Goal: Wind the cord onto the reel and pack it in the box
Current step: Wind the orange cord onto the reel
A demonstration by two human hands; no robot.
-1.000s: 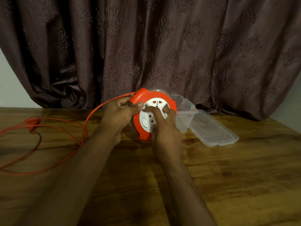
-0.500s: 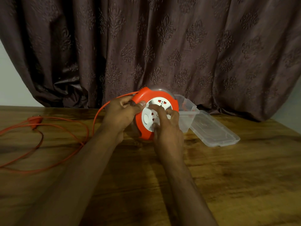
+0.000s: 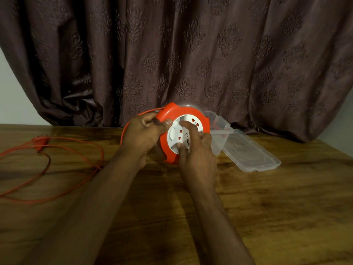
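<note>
My left hand (image 3: 142, 134) grips the round orange plastic cord reel (image 3: 184, 131) by its rim while my right hand's (image 3: 196, 150) fingers (image 3: 188, 129) press its white socket face (image 3: 179, 134) near the wooden table's (image 3: 267, 207) far edge.

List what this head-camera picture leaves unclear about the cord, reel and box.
- Cord: runs off the left edge, so its full length is unseen.
- Reel: the right hand covers part of its white face; wound cord hidden.
- Box: the reel blocks its inside.

Wooden table (image 3: 267, 217) with dark grain streaks, brown patterned curtain (image 3: 191, 54) behind (heavy folds, floral motif), pale wall (image 3: 11, 104) at left
</note>
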